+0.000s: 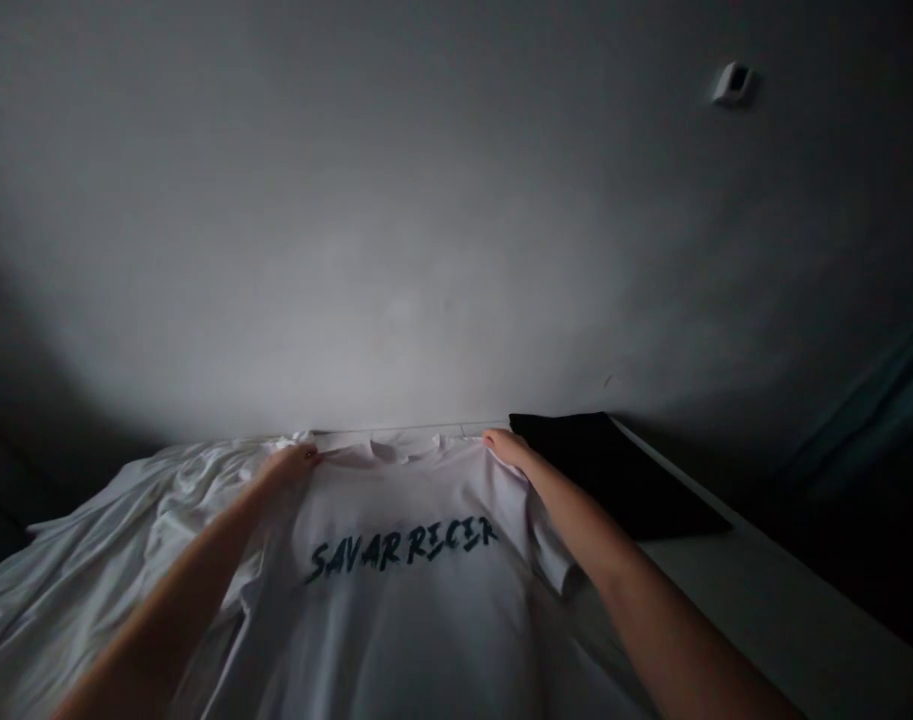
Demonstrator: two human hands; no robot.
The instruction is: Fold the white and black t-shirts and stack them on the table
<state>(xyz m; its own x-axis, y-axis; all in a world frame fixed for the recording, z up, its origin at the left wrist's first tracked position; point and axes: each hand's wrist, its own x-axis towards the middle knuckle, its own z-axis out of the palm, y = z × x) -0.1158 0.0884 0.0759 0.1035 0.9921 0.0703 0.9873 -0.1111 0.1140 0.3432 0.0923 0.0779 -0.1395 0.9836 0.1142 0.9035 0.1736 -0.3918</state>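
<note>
Dark print [400, 549] "SAVAR RECER" across chest of white T-shirt [418, 640].

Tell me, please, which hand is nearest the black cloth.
The right hand, holding the white T-shirt near its collar, sits beside the black cloth; the left hand holds the shirt's other shoulder, farther off.

A T-shirt [418, 610] lies on a surface [756, 620], its collar toward the wall [351, 250] behind. The left hand [289, 464] and right hand [507, 448] sit on the shirt at either side of the collar. A folded cloth [613, 470] lies just right of the collar, against the wall — crumpled fabric [73, 570] spreads left of the shirt, and a small fixture [733, 84] sits high on the wall, to the right.
</note>
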